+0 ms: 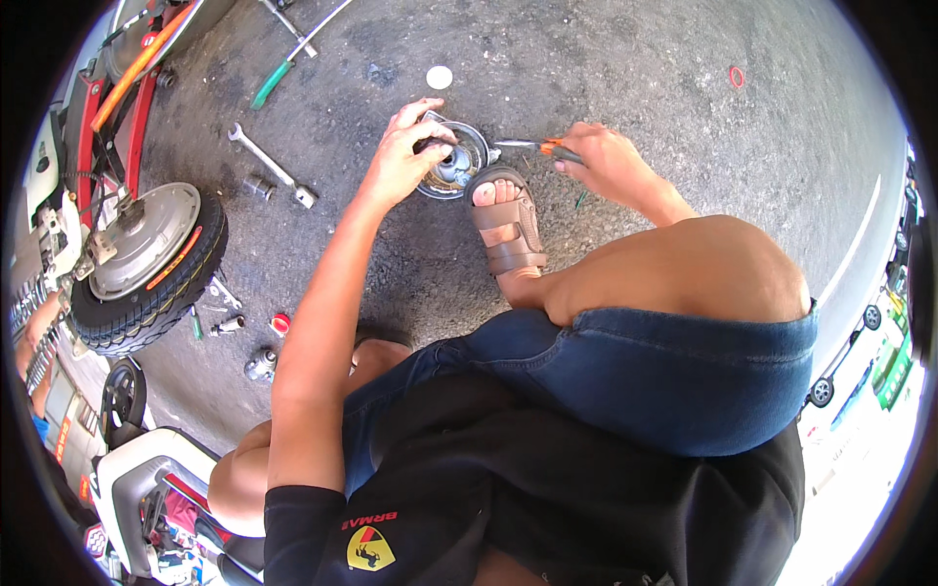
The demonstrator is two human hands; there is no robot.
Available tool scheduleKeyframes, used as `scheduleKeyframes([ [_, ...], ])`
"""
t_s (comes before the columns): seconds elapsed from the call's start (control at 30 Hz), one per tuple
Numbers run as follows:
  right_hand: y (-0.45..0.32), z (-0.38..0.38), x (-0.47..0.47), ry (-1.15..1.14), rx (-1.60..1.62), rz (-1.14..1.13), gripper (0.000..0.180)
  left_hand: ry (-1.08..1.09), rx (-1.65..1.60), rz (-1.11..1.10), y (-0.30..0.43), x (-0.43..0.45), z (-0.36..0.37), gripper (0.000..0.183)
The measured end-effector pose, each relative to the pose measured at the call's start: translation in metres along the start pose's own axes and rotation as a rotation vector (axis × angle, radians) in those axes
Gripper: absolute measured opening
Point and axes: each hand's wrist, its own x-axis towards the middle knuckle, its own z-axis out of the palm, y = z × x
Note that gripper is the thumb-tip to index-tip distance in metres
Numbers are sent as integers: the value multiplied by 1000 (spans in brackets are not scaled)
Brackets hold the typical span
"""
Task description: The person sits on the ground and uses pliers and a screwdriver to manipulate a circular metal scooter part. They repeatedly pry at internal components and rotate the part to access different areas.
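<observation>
My left hand (407, 146) bends over a round metal drum-brake assembly (469, 179) lying on the ground. Its fingers and thumb grip the assembly near the middle and far edge, hiding part of the inside. In my right hand (612, 161) is a pair of pliers (551, 148) with orange and grey handles. The narrow jaws point left and end close to the assembly's right rim; whether they touch it cannot be told. My sandalled foot (509, 220) stands against the near right side of the assembly.
Left lie a combination wrench (264, 157), a socket (259, 187) and a green-handled screwdriver (275, 82). A scooter wheel (154, 271) is beside a red stand (139, 132). A white disc (440, 77) and a red ring (736, 77) lie farther out. Another person's arm (40, 333) shows far left.
</observation>
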Motion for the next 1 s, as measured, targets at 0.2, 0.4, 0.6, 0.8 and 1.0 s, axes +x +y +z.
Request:
scheduleKeyframes([
  [0.2,-4,11,22,-134,61,51,39,-28,-47,13,-2,2,-3,17],
  [0.4,-2,3,27,-187,252,19,38,-25,-61,27,-5,3,-3,20],
  [0.6,-5,17,-6,-24,233,-126,28,0,-59,0,5,7,1,42],
  [0.8,-34,12,-7,-32,165,-106,23,12,178,57,8,3,5,46],
  [1.0,-38,19,4,24,-3,-161,21,69,143,106,6,4,11,17],
])
